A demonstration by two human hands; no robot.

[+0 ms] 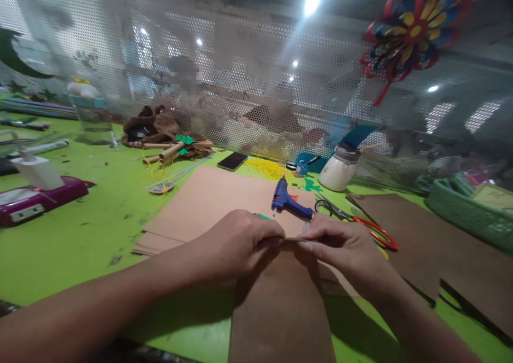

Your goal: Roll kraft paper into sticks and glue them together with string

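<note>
My left hand point(239, 237) and my right hand point(342, 245) meet at the far edge of a dark brown paper sheet point(280, 309) that lies on the green table point(72, 240). Both hands pinch that edge, fingers pressed together, thumbs nearly touching. A stack of lighter tan sheets point(208, 202) lies under and beyond the hands. Just past the fingers rests a blue glue gun point(286, 200). A green tip shows behind my left knuckles.
Scissors with red handles point(360, 224) lie right of the glue gun. More brown sheets point(433, 245) spread at right, beside a green basket point(468, 213). A white jar point(340, 168), a phone point(232, 161), yellow shreds, paper rolls and a magenta case point(36, 200) stand around. A perforated screen backs the table.
</note>
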